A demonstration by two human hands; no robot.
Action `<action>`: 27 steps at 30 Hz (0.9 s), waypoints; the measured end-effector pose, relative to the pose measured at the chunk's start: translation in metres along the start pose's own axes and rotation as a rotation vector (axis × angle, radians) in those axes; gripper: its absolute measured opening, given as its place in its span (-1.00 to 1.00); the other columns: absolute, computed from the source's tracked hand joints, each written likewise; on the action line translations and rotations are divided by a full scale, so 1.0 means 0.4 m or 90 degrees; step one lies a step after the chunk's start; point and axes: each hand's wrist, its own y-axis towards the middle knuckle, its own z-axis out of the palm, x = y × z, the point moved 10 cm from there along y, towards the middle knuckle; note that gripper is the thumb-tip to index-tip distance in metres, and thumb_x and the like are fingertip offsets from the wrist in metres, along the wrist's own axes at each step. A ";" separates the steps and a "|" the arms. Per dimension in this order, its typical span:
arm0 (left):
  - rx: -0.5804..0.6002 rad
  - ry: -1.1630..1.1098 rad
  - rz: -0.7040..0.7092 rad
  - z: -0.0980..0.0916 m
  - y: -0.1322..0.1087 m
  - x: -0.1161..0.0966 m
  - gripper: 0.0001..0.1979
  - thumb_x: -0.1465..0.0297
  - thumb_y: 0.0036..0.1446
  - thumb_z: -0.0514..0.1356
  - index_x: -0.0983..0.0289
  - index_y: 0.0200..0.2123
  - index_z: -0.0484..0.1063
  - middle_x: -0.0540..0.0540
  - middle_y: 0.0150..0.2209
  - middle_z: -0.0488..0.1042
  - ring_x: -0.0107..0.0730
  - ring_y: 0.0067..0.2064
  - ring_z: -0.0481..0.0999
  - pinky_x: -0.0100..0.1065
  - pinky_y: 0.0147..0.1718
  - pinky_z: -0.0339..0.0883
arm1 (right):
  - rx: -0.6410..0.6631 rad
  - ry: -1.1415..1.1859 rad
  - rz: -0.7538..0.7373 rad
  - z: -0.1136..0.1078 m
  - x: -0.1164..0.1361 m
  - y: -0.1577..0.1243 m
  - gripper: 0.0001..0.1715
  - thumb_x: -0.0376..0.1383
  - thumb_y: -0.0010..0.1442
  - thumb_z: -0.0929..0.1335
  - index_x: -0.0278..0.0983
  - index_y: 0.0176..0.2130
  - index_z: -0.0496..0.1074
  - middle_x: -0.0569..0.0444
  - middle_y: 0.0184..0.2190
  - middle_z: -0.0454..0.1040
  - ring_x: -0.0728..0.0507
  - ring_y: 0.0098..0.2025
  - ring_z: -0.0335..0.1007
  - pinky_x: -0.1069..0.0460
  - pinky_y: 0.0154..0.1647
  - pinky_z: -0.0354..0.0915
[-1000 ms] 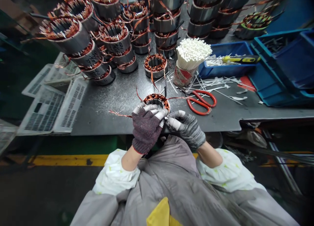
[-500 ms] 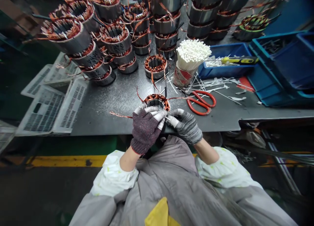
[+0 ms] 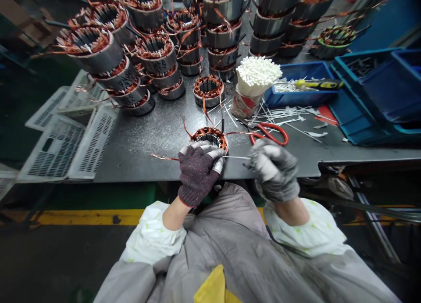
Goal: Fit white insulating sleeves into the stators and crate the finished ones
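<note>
A copper-wound stator (image 3: 210,137) with a grey steel core sits at the table's front edge, its loose copper leads sticking out. My left hand (image 3: 197,174), in a dark knit glove with grey-coated fingertips, grips its near side and hides part of the core. My right hand (image 3: 274,170), in a grey coated glove, is to the right of the stator and apart from it. Its fingers pinch a thin white cable tie (image 3: 235,157), which runs left to the stator's near edge.
Stacked wound stators (image 3: 154,53) crowd the back of the dark metal table (image 3: 148,156). Red-handled scissors (image 3: 269,133) lie among scattered white ties. A bundle of white ties (image 3: 258,75) stands beyond them, next to a blue tray (image 3: 302,97) holding a yellow-handled screwdriver (image 3: 319,84). White plastic crates (image 3: 66,140) stand left.
My right hand has moved right, away from the stator, and a thin white tie now stretches from its fingers to the stator. My left hand and the stator have hardly moved.
</note>
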 end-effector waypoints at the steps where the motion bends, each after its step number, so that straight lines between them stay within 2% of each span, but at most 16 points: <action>1: 0.003 0.001 0.002 0.001 0.001 -0.001 -0.82 0.29 0.29 0.24 0.11 -0.07 0.58 0.04 -0.03 0.64 -0.13 0.16 0.49 -0.01 0.17 0.20 | -0.025 0.025 0.017 -0.021 -0.008 0.003 -0.59 -0.01 0.38 0.28 -0.13 -0.41 0.47 0.04 -0.40 0.49 -0.16 -0.33 0.43 -0.08 -0.25 0.40; 2: 0.005 0.003 0.008 0.001 0.002 -0.004 -0.82 0.30 0.29 0.24 0.11 -0.06 0.58 0.04 -0.03 0.64 -0.12 0.16 0.49 0.00 0.18 0.19 | -0.004 0.024 0.023 -0.021 -0.014 0.009 -0.58 0.00 0.40 0.25 -0.13 -0.37 0.49 0.04 -0.38 0.50 -0.15 -0.32 0.44 -0.08 -0.24 0.40; 3: 0.008 0.006 0.019 0.000 0.002 -0.008 -0.80 0.31 0.29 0.24 0.11 -0.04 0.57 0.04 -0.01 0.64 -0.12 0.17 0.48 0.02 0.18 0.18 | 0.057 0.005 0.018 -0.002 -0.018 0.016 -0.58 0.02 0.40 0.26 -0.13 -0.34 0.51 0.04 -0.38 0.50 -0.15 -0.33 0.44 -0.08 -0.23 0.40; 6: 0.007 0.014 0.049 -0.006 -0.006 -0.014 -0.76 0.34 0.30 0.23 0.10 0.02 0.54 0.05 0.04 0.62 -0.11 0.22 0.46 0.06 0.25 0.13 | 0.348 -0.035 0.010 0.118 -0.034 0.002 -0.62 0.03 0.30 0.38 -0.17 -0.35 0.56 0.04 -0.35 0.53 -0.13 -0.32 0.45 -0.08 -0.19 0.42; 7: 0.003 0.017 0.048 -0.009 -0.011 -0.010 -0.76 0.34 0.31 0.22 0.12 0.03 0.53 0.06 0.05 0.61 -0.11 0.23 0.45 0.07 0.28 0.11 | 0.395 -0.009 0.027 0.143 -0.041 -0.006 -0.63 0.03 0.27 0.41 -0.18 -0.36 0.57 0.04 -0.33 0.55 -0.12 -0.31 0.46 -0.07 -0.19 0.43; 10: -0.007 0.027 0.027 -0.014 -0.028 0.015 -0.80 0.33 0.34 0.20 0.20 -0.02 0.52 0.12 0.01 0.62 -0.13 0.21 0.49 0.04 0.29 0.16 | 0.343 0.136 0.170 0.157 -0.081 -0.019 -0.63 0.04 0.29 0.39 -0.18 -0.26 0.59 0.06 -0.29 0.58 -0.09 -0.32 0.47 -0.02 -0.24 0.46; 12: -0.003 0.034 0.033 -0.014 -0.035 0.025 -0.84 0.33 0.34 0.20 0.21 -0.07 0.53 0.12 -0.03 0.64 -0.15 0.16 0.52 0.01 0.26 0.20 | 0.289 0.211 0.276 0.154 -0.112 -0.050 -0.59 0.08 0.29 0.39 -0.18 -0.23 0.59 0.10 -0.42 0.54 -0.06 -0.44 0.41 0.02 -0.38 0.43; 14: 0.006 0.032 0.053 -0.014 -0.036 0.026 -0.85 0.33 0.33 0.21 0.19 -0.09 0.53 0.10 -0.05 0.64 -0.16 0.12 0.55 -0.01 0.24 0.23 | 0.266 0.230 0.313 0.147 -0.121 -0.081 -0.54 0.13 0.24 0.40 -0.18 -0.29 0.59 0.12 -0.50 0.51 -0.05 -0.50 0.38 0.02 -0.44 0.42; 16: 0.025 0.011 0.065 -0.011 -0.032 0.022 -0.85 0.32 0.32 0.22 0.17 -0.08 0.53 0.08 -0.07 0.65 -0.18 0.10 0.56 -0.03 0.22 0.24 | 0.240 0.211 0.298 0.131 -0.112 -0.090 -0.55 0.14 0.15 0.46 -0.17 -0.33 0.60 0.09 -0.43 0.58 -0.11 -0.41 0.48 -0.02 -0.35 0.49; 19: 0.064 -0.038 0.086 0.001 -0.030 -0.002 -0.85 0.32 0.33 0.21 0.15 -0.09 0.54 0.06 -0.09 0.65 -0.19 0.12 0.55 -0.04 0.21 0.25 | 0.208 0.177 0.271 0.114 -0.093 -0.057 -0.62 0.09 0.11 0.50 -0.13 -0.27 0.61 0.06 -0.25 0.64 -0.20 -0.20 0.56 -0.08 -0.17 0.53; 21: 0.069 -0.049 0.106 0.004 -0.037 -0.024 -0.85 0.33 0.32 0.22 0.15 -0.08 0.54 0.06 -0.08 0.65 -0.19 0.14 0.54 -0.04 0.21 0.25 | 0.201 0.161 0.262 0.113 -0.086 -0.019 -0.65 0.08 0.19 0.45 -0.12 -0.25 0.61 0.06 -0.25 0.64 -0.20 -0.20 0.56 -0.08 -0.19 0.52; 24: 0.029 -0.010 0.109 -0.013 -0.057 -0.041 -0.78 0.40 0.30 0.24 0.17 0.01 0.51 0.10 0.02 0.62 -0.16 0.18 0.50 -0.04 0.21 0.28 | 0.168 0.151 0.258 0.096 -0.086 0.014 -0.62 0.05 0.34 0.32 -0.11 -0.18 0.58 0.05 -0.23 0.62 -0.16 -0.29 0.55 -0.07 -0.32 0.50; 25: 0.010 0.012 0.096 -0.024 -0.065 -0.038 -0.75 0.42 0.29 0.25 0.18 0.03 0.50 0.12 0.05 0.60 -0.15 0.18 0.50 -0.05 0.19 0.31 | 0.146 0.139 0.228 0.083 -0.078 0.017 -0.65 0.02 0.36 0.30 -0.11 -0.15 0.57 0.04 -0.16 0.61 -0.17 -0.24 0.56 -0.08 -0.27 0.51; 27: -0.015 0.049 0.064 -0.045 -0.075 -0.024 -0.73 0.44 0.28 0.26 0.21 0.05 0.49 0.17 0.04 0.58 -0.16 0.12 0.51 -0.12 0.12 0.39 | 0.138 0.079 0.117 0.068 -0.045 0.004 -0.73 -0.09 0.33 0.33 -0.12 -0.10 0.56 0.01 0.00 0.57 -0.23 -0.01 0.54 -0.15 -0.02 0.50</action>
